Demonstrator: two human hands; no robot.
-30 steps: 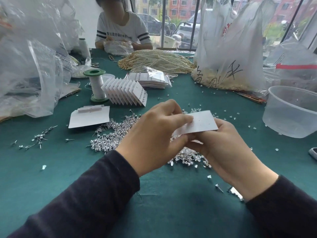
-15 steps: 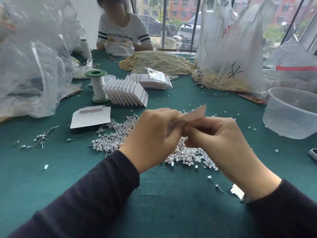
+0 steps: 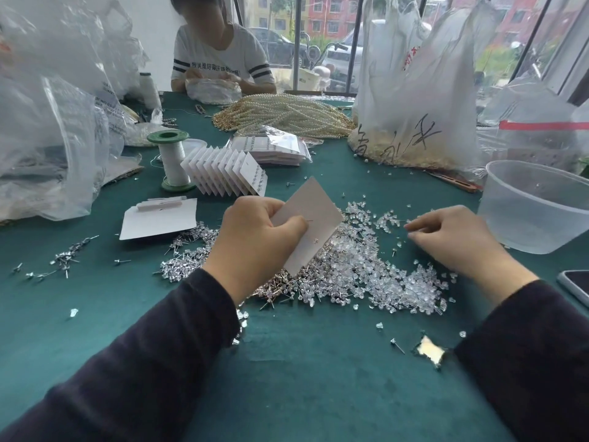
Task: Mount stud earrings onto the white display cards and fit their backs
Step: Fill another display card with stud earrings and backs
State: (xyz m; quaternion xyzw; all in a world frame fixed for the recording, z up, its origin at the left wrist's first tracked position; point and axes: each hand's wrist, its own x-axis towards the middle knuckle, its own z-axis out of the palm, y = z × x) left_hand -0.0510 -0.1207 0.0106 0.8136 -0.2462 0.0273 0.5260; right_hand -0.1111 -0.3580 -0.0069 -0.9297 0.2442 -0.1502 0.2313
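The display card hangs over studs, backs seemingly overlapping rightward, tub beyond.

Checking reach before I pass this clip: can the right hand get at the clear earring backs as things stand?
Probably yes. The right hand is right beside the pile of clear backs, with nothing between them; the left hand holds the white card off to the side.

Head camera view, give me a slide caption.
Left hand holds a white card while right hand reaches for clear earring backs.
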